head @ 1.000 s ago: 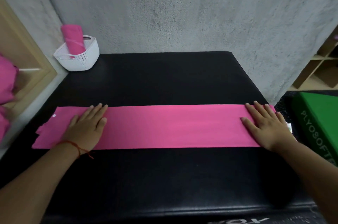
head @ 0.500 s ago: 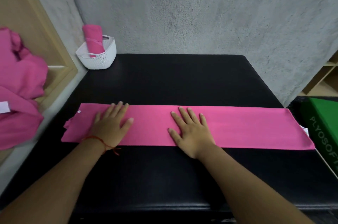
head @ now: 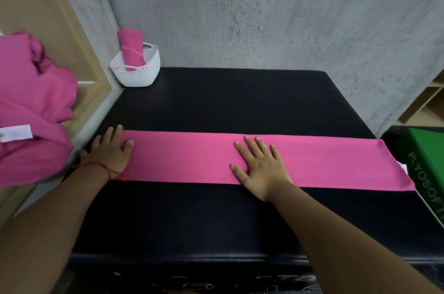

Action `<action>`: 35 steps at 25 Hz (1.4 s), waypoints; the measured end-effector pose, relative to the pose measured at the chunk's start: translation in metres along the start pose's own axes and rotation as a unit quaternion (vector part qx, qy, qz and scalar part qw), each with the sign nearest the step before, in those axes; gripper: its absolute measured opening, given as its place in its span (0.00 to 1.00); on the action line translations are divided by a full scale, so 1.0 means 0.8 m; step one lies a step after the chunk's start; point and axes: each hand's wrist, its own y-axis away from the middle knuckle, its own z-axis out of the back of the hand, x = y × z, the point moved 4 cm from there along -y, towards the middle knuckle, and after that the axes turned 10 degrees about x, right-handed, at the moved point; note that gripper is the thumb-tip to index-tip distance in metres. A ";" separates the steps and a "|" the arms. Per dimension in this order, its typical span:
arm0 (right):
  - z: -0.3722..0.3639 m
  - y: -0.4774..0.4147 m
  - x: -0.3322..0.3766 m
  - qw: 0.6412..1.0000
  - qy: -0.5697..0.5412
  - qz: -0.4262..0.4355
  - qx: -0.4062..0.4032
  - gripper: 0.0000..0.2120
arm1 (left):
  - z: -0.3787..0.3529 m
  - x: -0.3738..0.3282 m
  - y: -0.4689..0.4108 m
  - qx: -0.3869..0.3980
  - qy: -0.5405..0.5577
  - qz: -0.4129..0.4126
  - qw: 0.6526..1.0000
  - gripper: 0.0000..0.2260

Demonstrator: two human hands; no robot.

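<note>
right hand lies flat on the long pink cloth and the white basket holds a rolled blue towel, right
No: the head view shows the rolled towel in the white basket is pink, not blue. The right hand does lie flat on the long pink cloth.

At the far left corner of the black padded desk [head: 228, 106]: white woven basket [head: 138, 74], close against the grey concrete wall [head: 264, 17], with a rolled pink towel [head: 129, 51] standing tilted inside. Off the desk's left edge, heaped pink cloth [head: 31, 101] bearing a white label [head: 15, 133], piled before a pale wooden frame [head: 72, 36]. At right, green box [head: 427, 156] lettered "PLYOSOFT", partly cut off. Beyond it, what looks like open wooden shelving [head: 430, 99], barely in view.
</note>
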 end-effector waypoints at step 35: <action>-0.009 0.099 -0.153 0.983 -0.089 -0.116 -0.110 0.30 | -0.053 -0.346 0.218 -0.067 0.280 -0.280 0.916 0.11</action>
